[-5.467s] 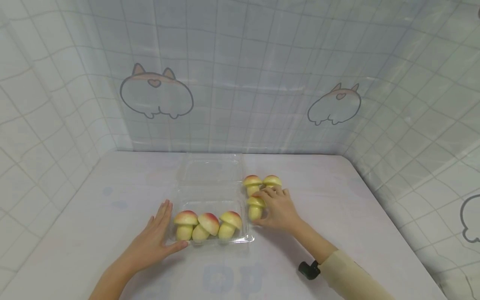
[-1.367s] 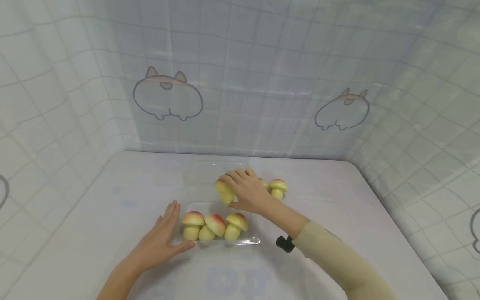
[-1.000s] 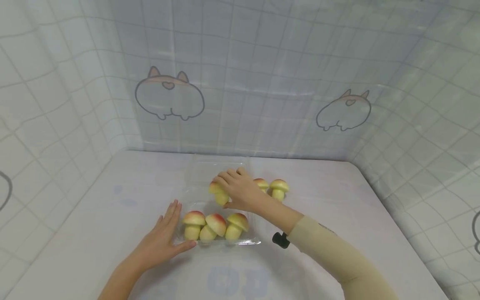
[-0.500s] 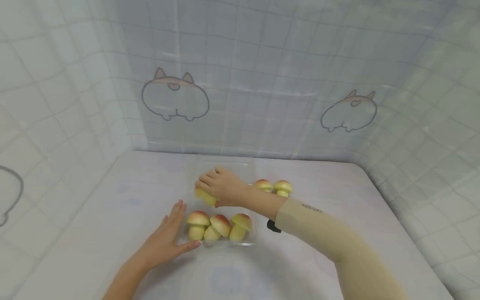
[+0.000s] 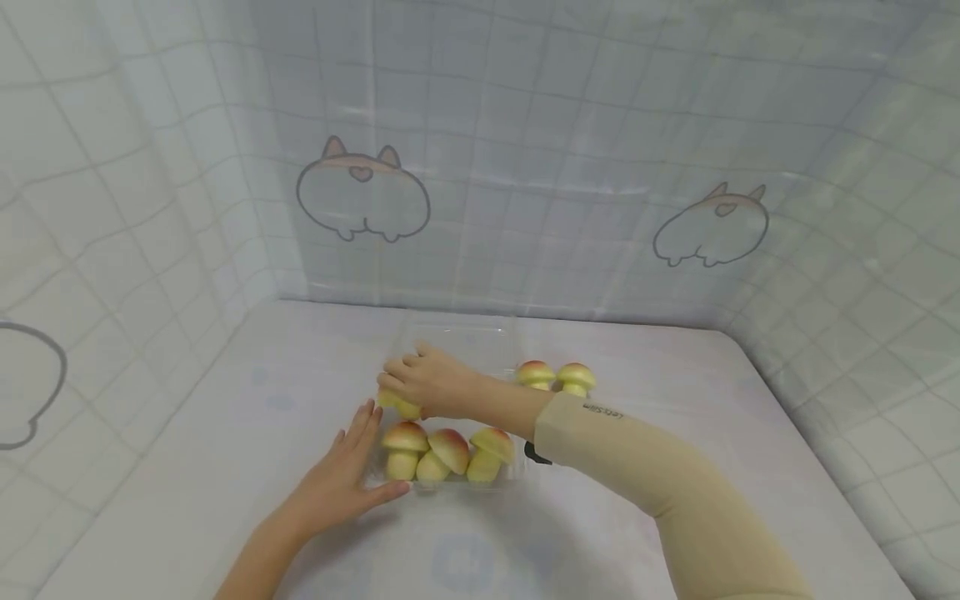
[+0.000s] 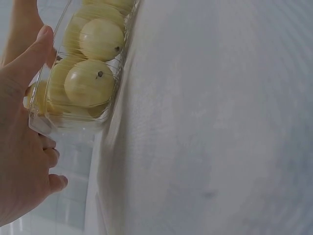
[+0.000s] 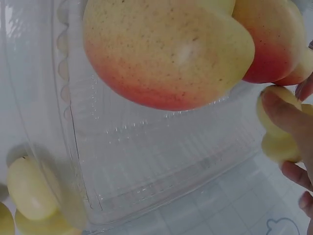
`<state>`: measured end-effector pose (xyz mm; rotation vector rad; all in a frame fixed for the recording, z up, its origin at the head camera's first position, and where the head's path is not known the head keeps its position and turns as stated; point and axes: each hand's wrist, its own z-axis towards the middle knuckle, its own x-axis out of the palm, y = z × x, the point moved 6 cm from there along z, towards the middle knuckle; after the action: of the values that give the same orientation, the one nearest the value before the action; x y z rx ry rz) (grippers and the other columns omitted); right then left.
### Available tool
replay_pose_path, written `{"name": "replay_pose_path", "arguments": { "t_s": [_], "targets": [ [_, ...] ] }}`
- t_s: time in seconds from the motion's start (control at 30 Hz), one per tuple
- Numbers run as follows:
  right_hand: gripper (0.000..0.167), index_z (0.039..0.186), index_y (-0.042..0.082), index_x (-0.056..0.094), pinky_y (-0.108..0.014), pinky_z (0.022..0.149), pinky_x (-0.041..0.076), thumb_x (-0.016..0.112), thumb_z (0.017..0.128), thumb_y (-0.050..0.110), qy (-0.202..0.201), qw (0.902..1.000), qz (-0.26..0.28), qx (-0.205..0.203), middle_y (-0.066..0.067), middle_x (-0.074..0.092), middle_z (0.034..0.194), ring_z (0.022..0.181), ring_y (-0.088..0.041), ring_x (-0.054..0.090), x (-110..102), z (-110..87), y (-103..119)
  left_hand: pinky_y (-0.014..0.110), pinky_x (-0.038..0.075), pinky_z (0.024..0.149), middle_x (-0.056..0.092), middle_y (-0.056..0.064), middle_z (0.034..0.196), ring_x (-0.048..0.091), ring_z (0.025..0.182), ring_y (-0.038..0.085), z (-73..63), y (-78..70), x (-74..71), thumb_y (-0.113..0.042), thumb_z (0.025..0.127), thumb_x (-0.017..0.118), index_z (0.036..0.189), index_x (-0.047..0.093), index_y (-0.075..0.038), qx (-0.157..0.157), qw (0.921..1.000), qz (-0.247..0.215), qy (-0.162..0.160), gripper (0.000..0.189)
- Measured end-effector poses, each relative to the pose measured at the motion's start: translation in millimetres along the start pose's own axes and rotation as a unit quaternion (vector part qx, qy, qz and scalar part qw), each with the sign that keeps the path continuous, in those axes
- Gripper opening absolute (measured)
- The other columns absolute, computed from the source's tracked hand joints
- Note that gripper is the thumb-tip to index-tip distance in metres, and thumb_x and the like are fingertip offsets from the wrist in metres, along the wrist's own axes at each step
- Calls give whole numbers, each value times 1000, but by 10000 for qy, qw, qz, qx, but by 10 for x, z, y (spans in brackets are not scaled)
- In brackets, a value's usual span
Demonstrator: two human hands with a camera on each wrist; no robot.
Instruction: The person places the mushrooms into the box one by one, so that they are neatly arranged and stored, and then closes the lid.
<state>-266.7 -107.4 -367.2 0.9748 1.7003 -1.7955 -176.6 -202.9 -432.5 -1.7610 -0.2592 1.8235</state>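
Note:
A clear plastic clamshell box (image 5: 517, 471) lies on the table with its lid laid back. Three yellow toy mushrooms with reddish caps, a left one (image 5: 402, 464), a middle one (image 5: 450, 451) and a right one (image 5: 487, 458), line its front side. My left hand (image 5: 341, 479) rests along the box's left side, fingers straight, thumb at the front edge. Over the back left part of the box, my right hand (image 5: 435, 383) grips another toy mushroom (image 5: 405, 407) by thumb and fingers; its cap is mostly hidden. In the right wrist view this mushroom (image 7: 279, 147) is at the right edge.
Two more toy mushrooms, one (image 5: 535, 373) beside the other (image 5: 576, 377), stand on the table right of the box. The flat lid (image 5: 465, 335) reaches toward the back wall (image 5: 525, 250). A black wrist device (image 5: 536, 452) shows under the right sleeve.
My right hand took a mushroom from the group on the right and carried it leftward over the box to its back left part. The left hand stays at the box's left side.

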Motion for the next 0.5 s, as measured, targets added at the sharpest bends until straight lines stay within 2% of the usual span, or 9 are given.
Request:
{"name": "replay_pose_path", "arguments": {
  "t_s": [0.17, 0.3, 0.4, 0.5],
  "targets": [
    [43, 131, 16, 50, -16, 64, 46, 66, 92, 26, 10, 9990, 427, 106, 6, 55, 117, 79, -7, 56, 60, -13, 43, 64, 16, 110, 6, 23, 158, 9, 144, 39, 9, -6, -8, -63, 82, 64, 152, 14, 4, 64, 9999, 108, -58, 109],
    [51, 133, 14, 48, -15, 66, 50, 70, 89, 27, 373, 9929, 1063, 395, 5, 55, 114, 81, -7, 58, 95, -27, 41, 63, 16, 110, 7, 23, 158, 9, 145, 38, 15, 4, -5, -63, 81, 64, 152, 14, 4, 57, 9999, 103, -51, 110],
    [63, 136, 13, 47, -15, 71, 52, 75, 84, 33, 612, 9836, 1558, 667, 3, 55, 120, 88, -8, 61, 90, -60, -2, 63, 16, 110, 7, 23, 158, 9, 145, 38, 11, 10, -1, -64, 81, 64, 152, 14, 4, 47, 9999, 79, -48, 110],
    [67, 139, 13, 45, -17, 75, 53, 76, 83, 31, 768, 9760, 1849, 852, 1, 54, 125, 95, -12, 62, 52, -115, -86, 63, 16, 110, 7, 23, 158, 9, 145, 38, 4, 16, -3, -62, 81, 65, 152, 15, 4, 53, 9999, 71, -60, 109]
  ]
}}
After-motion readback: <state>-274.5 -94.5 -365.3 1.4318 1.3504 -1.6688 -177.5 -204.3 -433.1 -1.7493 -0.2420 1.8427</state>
